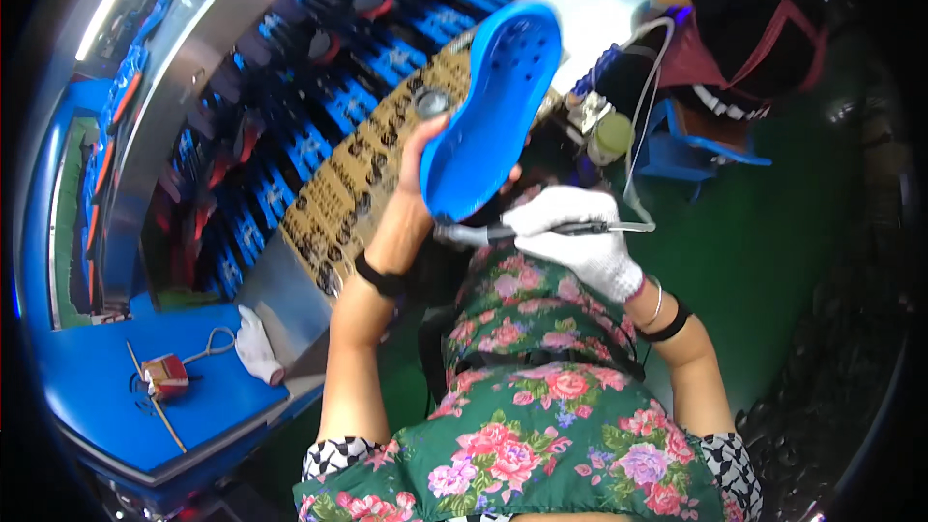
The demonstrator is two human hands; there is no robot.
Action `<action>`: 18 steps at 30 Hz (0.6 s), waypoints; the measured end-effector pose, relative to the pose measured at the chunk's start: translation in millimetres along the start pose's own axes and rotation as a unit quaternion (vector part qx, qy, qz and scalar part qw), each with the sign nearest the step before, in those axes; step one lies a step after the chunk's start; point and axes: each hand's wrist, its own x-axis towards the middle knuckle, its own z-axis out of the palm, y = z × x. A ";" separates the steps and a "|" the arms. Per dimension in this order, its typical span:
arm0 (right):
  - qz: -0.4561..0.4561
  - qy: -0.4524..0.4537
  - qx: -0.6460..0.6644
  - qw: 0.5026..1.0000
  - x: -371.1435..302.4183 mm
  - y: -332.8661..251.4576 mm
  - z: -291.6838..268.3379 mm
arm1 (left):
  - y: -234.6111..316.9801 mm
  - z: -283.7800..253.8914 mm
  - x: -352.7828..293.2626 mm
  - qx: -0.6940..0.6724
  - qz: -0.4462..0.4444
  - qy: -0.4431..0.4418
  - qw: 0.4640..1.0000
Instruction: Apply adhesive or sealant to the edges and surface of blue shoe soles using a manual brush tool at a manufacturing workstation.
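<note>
My bare left hand [414, 157] holds up a blue shoe sole [481, 130] by its lower part. The sole is hollow with a raised rim, and small holes dot its far end. In my right hand [580, 242], covered by a white knitted glove, is a slim black-handled pen-like tool [500, 232] with the fingers closed around it. A pale thin tube [633, 226] trails from the tool's back end. The tool's front end lies just below the sole's near end; whether they touch I cannot tell.
Beside the sole, a round dark cup [431, 102] stands on printed cardboard [338, 193]. Left are racks of blue shoe parts [290, 135] and a blue table [87, 406] with a white glove [256, 348]. A lidded jar [611, 138], blue stool [677, 150] and another person [744, 29] are right.
</note>
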 end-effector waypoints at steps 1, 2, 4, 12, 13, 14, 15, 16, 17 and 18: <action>0.109 0.018 0.102 0.989 -2.2 -1.2 0.7 | -5.3 -3.9 -7.7 0.005 0.013 0.005 1.000; 0.054 0.045 0.067 0.995 0.0 1.3 0.6 | -12.0 0.7 -20.4 -0.019 0.016 0.058 0.998; 0.006 0.083 0.018 0.996 7.8 -1.6 4.0 | -35.8 -0.2 -33.7 0.004 0.089 0.146 0.985; -0.297 0.105 -0.352 0.881 35.1 -26.3 -7.5 | -71.4 -15.5 -38.8 -0.071 0.057 0.065 0.994; -0.318 0.065 -0.341 0.882 35.2 -25.8 -2.6 | -65.4 -38.3 -47.3 -0.061 0.078 0.050 0.994; -0.197 0.048 -0.204 0.958 29.1 -22.3 0.0 | -58.1 -34.4 -46.5 -0.073 0.093 0.067 0.991; -0.068 0.030 -0.059 0.995 23.5 -20.4 -0.6 | -50.9 -19.9 -42.7 -0.086 0.107 0.084 0.987; -0.056 0.048 -0.043 0.996 22.2 -22.5 -7.7 | -43.2 -3.4 -41.0 -0.091 0.111 0.080 0.986; -0.048 0.052 -0.014 0.997 24.0 -25.5 -8.6 | -30.5 -1.6 -54.1 -0.048 0.133 0.088 0.986; 0.056 0.094 0.097 0.989 20.5 -33.5 -13.3 | -18.7 -1.4 -59.6 -0.013 0.137 0.075 0.988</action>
